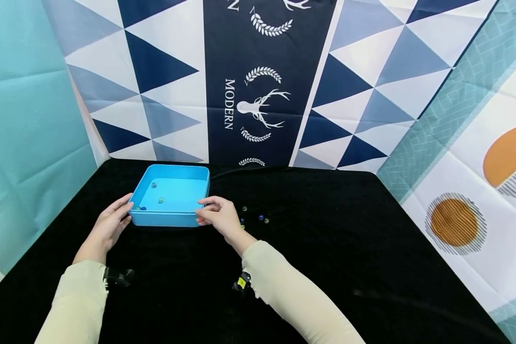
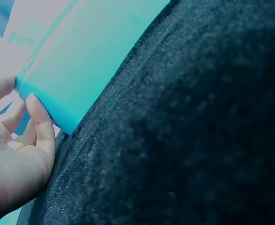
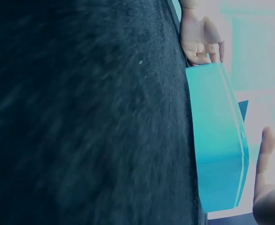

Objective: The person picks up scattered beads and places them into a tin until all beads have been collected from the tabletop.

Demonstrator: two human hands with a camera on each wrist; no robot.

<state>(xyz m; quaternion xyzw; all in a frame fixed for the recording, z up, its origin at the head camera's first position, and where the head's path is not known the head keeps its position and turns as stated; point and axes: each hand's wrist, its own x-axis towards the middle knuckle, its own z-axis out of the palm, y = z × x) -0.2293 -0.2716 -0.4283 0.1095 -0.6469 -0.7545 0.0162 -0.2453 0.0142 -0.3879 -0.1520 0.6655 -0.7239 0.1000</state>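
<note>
A square blue open-topped box [image 1: 169, 219] stands on the black cloth, with several small glass marbles [image 1: 160, 200] in it. At its left front corner my left hand [image 1: 108, 226] touches the side wall with its fingertips; the left wrist view shows the fingers [image 2: 42, 124] against the box corner [image 2: 62, 110]. My right hand [image 1: 220, 219] is by the right front corner, loosely bent. In the right wrist view its fingers [image 3: 267, 157] are a little apart from the box wall [image 3: 217, 136]. Several loose marbles [image 1: 261, 217] lie just right of that hand, some partly behind it.
A black cloth [image 1: 327, 248] covers the table. Patterned fabric [image 1: 258, 110] hangs behind it, light blue fabric [image 1: 21, 119] on the left, and a printed panel [image 1: 468, 191] on the right. A dark band is at each wrist.
</note>
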